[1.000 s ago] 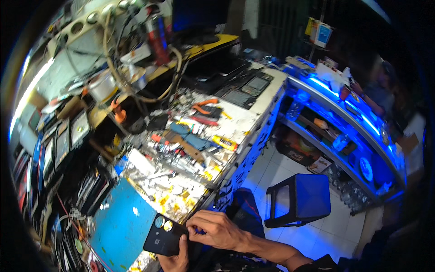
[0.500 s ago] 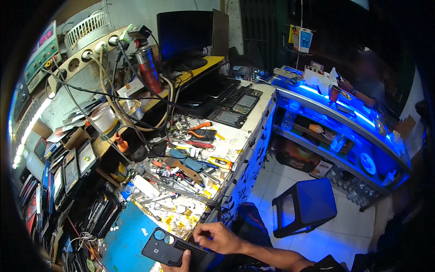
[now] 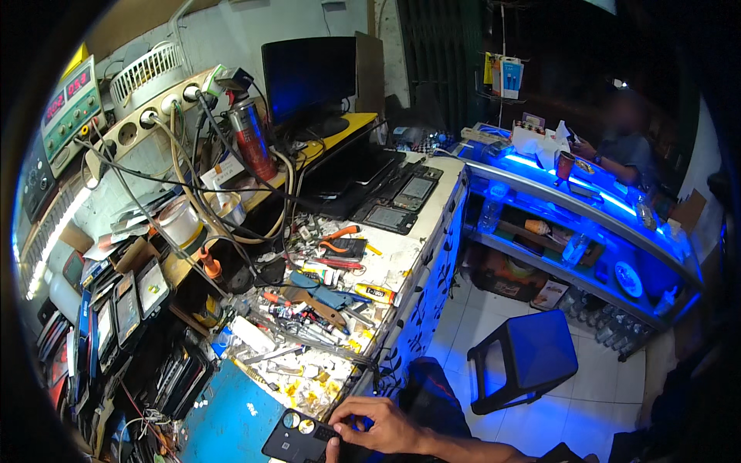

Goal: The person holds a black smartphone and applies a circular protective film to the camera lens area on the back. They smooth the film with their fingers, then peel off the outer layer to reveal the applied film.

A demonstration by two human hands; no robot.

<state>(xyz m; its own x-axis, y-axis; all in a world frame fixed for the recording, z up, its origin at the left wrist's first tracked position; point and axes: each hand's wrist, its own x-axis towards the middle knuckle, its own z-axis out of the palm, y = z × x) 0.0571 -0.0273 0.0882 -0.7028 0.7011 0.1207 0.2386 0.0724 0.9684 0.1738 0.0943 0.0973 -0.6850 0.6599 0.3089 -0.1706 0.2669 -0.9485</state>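
Note:
At the lower edge, a black smartphone (image 3: 287, 444) with two large round camera rings lies tilted in my left hand (image 3: 333, 450). Only the thumb of that hand shows, pressed on the phone's back; its other fingers are out of sight. My right hand (image 3: 380, 426) reaches in from the right with curled fingers. Its thumb and fingertips pinch at the phone's edge beside the camera rings. Whether a thin part lies between those fingertips cannot be made out. Under and beyond the phone is a blue work mat (image 3: 228, 409), at the bench's near end.
Pliers (image 3: 337, 241), tubes, a blue-handled tool (image 3: 316, 290) and scraps crowd the bench. Phone parts (image 3: 158, 370) pile up on the left. Opened devices (image 3: 397, 204) and a monitor (image 3: 310, 77) stand farther back. A stool (image 3: 529, 359) is right; a person (image 3: 629, 147) sits behind a blue-lit counter.
My hands and the phone have moved lower and slightly right in the picture. The right fingers, raised over the phone before, now meet its edge. The view has shifted slightly.

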